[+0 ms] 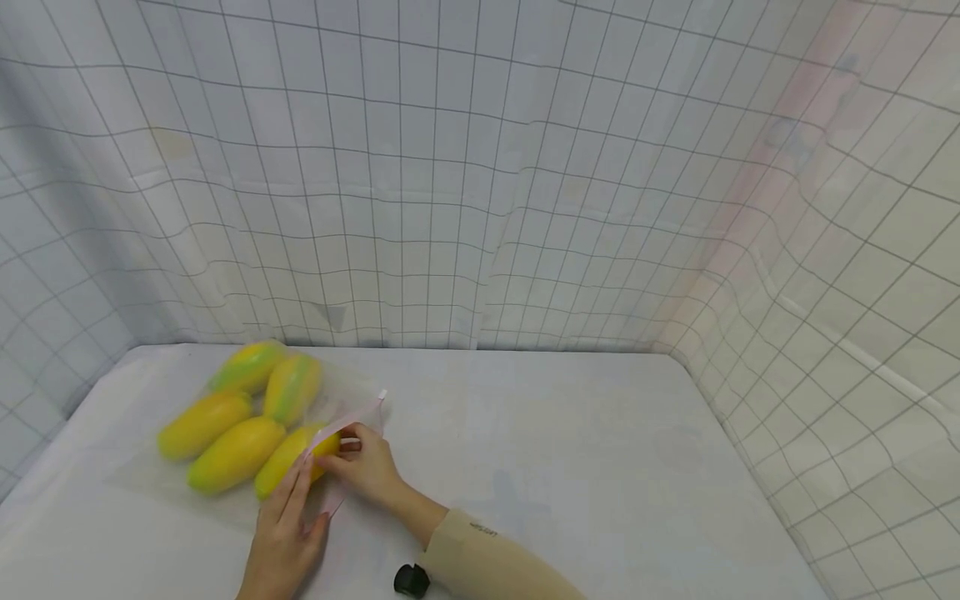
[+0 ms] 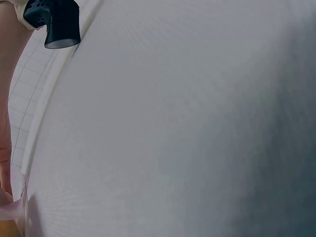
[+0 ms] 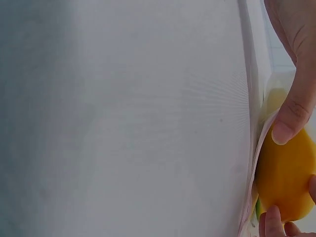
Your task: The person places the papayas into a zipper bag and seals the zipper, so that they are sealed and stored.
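A clear plastic bag with a pink edge point(image 1: 352, 417) lies at the left of the table, several yellow fruits with green patches point(image 1: 240, 454), shaped like papayas, inside it. At its mouth, my right hand point(image 1: 367, 462) holds the end of the nearest yellow fruit point(image 3: 286, 170) between thumb and fingers. In the right wrist view, the thumb point(image 3: 291, 116) presses on the fruit's upper end. My left hand point(image 1: 285, 529) has its fingers fairly straight against the bag's edge and the thumb spread away. Fingertips point(image 3: 273, 224) touch the same fruit from below in the right wrist view.
A white cloth covers the table point(image 1: 585, 450). Grid-patterned white curtains point(image 1: 480, 192) hang behind it and at both sides. A black device point(image 1: 412, 581) shows beside the tan right sleeve point(image 1: 495, 558) at the front edge.
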The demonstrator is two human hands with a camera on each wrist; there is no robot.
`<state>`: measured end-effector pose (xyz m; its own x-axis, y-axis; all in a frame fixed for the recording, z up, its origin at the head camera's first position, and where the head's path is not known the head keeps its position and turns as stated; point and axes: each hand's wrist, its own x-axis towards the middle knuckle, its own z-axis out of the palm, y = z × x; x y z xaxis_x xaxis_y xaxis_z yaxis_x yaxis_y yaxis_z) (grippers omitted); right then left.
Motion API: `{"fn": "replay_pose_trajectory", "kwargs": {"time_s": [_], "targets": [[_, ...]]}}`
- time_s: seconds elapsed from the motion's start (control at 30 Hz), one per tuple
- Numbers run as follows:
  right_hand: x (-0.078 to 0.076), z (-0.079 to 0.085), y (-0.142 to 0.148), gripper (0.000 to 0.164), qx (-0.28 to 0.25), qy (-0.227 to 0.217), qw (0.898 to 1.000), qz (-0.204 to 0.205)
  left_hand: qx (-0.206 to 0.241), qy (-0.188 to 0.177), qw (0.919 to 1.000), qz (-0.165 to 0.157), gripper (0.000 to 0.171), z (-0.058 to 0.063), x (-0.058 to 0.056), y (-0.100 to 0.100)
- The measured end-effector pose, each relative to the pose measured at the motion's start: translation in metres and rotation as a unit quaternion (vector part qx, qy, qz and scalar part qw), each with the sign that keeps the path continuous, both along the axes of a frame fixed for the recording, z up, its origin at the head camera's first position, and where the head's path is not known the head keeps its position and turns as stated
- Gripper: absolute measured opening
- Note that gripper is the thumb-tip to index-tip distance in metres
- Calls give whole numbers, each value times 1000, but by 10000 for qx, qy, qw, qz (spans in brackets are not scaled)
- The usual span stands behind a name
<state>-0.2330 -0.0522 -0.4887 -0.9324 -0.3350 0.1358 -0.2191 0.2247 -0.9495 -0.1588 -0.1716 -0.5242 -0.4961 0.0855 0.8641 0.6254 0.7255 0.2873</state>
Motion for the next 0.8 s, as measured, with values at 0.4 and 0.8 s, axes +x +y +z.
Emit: {"fn": "replay_pose_trajectory", "kwargs": {"time_s": [0.4,0.8], "targets": [[-1,-2,-5,33,-10,-156,9996,-219,-19,-8,10000,47,68,-1,-1,0],[2,6,8,34,113,-598,9979,-224,-130,-569,9982,126,69,2,6,-1]]}}
